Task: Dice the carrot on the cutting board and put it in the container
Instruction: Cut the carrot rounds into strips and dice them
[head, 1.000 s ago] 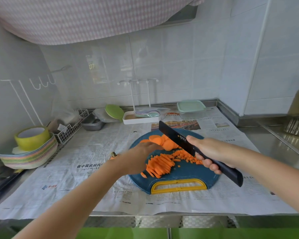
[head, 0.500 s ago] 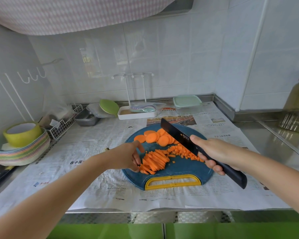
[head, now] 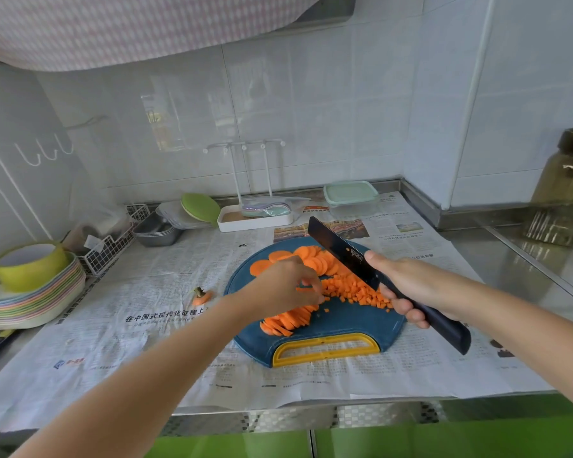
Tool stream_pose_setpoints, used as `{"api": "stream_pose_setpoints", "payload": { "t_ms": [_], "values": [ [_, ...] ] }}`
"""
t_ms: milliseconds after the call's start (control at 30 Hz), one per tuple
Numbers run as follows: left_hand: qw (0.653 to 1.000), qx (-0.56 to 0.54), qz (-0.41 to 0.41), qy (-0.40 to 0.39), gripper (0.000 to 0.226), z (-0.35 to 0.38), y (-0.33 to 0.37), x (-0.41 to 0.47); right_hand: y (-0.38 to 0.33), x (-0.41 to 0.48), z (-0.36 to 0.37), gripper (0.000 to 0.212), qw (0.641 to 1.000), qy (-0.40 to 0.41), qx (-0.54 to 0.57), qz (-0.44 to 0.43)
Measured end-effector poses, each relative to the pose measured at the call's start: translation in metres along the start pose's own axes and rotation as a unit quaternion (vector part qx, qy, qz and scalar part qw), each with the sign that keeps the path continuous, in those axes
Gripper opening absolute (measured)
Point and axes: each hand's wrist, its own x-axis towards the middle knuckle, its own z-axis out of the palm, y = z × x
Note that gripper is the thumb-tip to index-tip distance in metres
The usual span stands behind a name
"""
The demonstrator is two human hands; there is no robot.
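A round blue cutting board (head: 351, 325) with a yellow handle lies on newspaper. It carries carrot rounds (head: 311, 257) at the back, carrot strips (head: 286, 320) at the front left and diced carrot (head: 358, 292) in the middle. My left hand (head: 278, 285) is over the strips, its blurred fingers bent down and pinching some of them. My right hand (head: 417, 285) grips the handle of a black knife (head: 339, 249), whose blade is tilted up over the dice and rounds. A clear container (head: 350, 198) with a mint lid stands behind the board.
A carrot top (head: 201, 296) lies left of the board. At the far left sit stacked plates (head: 30, 305) with a yellow-green bowl, a wire basket (head: 110, 249) and a metal tray (head: 156, 231). A white rack tray (head: 255, 221) stands at the back, a glass jar (head: 566, 193) at the right.
My left hand has moved from the left edge of the strips to over their top, toward the dice. The knife stays raised in my right hand.
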Motion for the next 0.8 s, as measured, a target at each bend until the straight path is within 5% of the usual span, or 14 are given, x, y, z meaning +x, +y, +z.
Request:
{"api": "stream_pose_setpoints", "payload": {
  "t_ms": [533,700,800],
  "values": [
    [0.996,0.084,-0.022,-0.03,0.009,0.017,0.005,0.035,0.004,-0.001,-0.005,0.063,1.0,0.006,0.009,-0.012],
    [0.99,0.079,-0.087,-0.073,0.011,0.018,-0.001,0.041,0.007,-0.002,-0.005,0.064,1.0,0.01,0.011,-0.007],
    [0.994,0.087,-0.048,-0.055,0.007,0.014,-0.005,0.04,0.008,-0.002,-0.005,0.064,1.0,0.01,0.012,-0.007]
  ]
}}
